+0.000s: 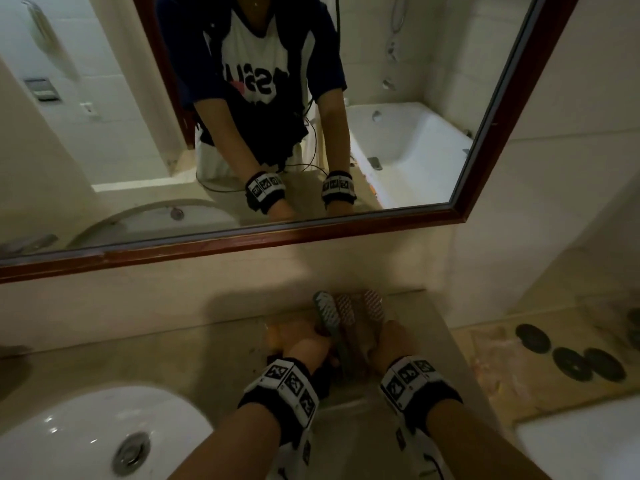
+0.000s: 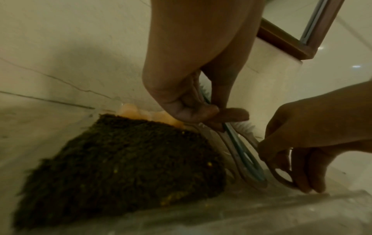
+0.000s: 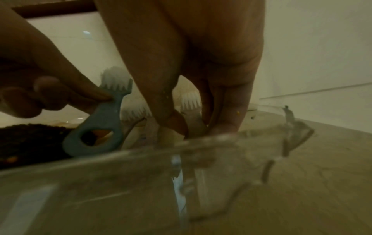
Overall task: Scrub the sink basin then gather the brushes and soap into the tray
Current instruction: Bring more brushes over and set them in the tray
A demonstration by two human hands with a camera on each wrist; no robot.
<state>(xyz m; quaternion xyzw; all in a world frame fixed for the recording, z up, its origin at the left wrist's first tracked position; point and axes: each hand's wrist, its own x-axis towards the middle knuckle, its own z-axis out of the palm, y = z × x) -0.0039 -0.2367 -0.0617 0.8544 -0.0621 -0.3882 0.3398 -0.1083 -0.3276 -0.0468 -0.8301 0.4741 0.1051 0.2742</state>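
Note:
A clear tray sits on the counter to the right of the white sink basin. In it lie a dark scouring pad, an orange soap at the far end, and three brushes side by side. My left hand pinches the handle of the teal brush, tilting it up on edge. My right hand curls its fingers round the looped handle of a pale brush at the tray's right side. The other pale brush lies between them, bristles toward the wall.
The tiled wall and a wood-framed mirror stand right behind the tray. Several dark round discs lie on a mat to the right. A white tub edge is at the lower right. The sink drain is at the lower left.

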